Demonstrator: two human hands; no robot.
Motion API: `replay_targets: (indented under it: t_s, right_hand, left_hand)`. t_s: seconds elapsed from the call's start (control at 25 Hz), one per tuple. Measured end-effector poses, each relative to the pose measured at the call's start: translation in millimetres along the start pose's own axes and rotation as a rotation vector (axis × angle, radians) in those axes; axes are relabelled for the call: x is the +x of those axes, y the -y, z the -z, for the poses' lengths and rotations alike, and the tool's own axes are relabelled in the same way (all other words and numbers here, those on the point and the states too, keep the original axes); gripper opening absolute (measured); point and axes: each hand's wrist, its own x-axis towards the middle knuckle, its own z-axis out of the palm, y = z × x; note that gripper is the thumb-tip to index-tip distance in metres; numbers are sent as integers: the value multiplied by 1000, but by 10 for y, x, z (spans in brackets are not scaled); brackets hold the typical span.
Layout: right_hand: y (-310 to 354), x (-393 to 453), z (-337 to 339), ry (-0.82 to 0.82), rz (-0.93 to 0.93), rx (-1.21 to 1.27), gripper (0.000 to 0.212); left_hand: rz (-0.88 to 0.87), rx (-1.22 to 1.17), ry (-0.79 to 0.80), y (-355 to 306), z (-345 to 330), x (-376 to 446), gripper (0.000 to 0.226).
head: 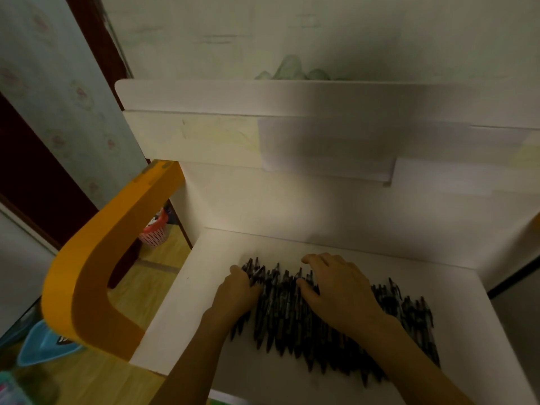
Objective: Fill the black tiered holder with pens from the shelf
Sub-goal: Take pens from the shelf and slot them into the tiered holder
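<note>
**Shelf stock: pens, uncollected; holder not seen**

Item 1. Pens (336, 325): a large dark heap, lying roughly side by side on my white shelf (198, 305), spread from the middle toward the right edge. Count not possible; the light is dim and the barrels blur together.

Item 2. My left hand (236, 290): at the heap's left end, fingers curled round a few pens there, gripping them.

Item 3. My right hand (336, 287): laid on top of the heap's middle, palm down, fingers bent over the pens. Whether it has any pinched I cannot tell.

Item 4. Black tiered holder: nowhere in view, so its fill cannot be checked.

Item 5. Surroundings: an upper shelf (292, 97) above, an orange frame (96, 264) on the left, a pink basket (155, 232) on the floor beyond it.

Progress, as I judge it: early. I am gathering a bunch, nearly the whole heap remains on the shelf, and carrying and slotting are all left to do.
</note>
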Motion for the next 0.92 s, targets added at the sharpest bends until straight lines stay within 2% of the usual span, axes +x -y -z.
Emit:
replay_targets:
  t_s: [0.24,0.4,0.64,0.92]
  right_hand:
    - [51,27,149,-36,-1,-16,47]
    - [132,-48,270,-74,-22,-46,49]
    - [207,-329,669,-206,-105,-141,50]
    - [-22,-1136,1521,-456,-316,-277,45]
  left_hand:
    - [-29,190,62,-70,164,-18,14]
    - [-137,116,63,-213,298,-79,10]
    - [-413,36,-76,-611,439,-264,26]
    - [-694,-184,90,-1562,293,-863,5]
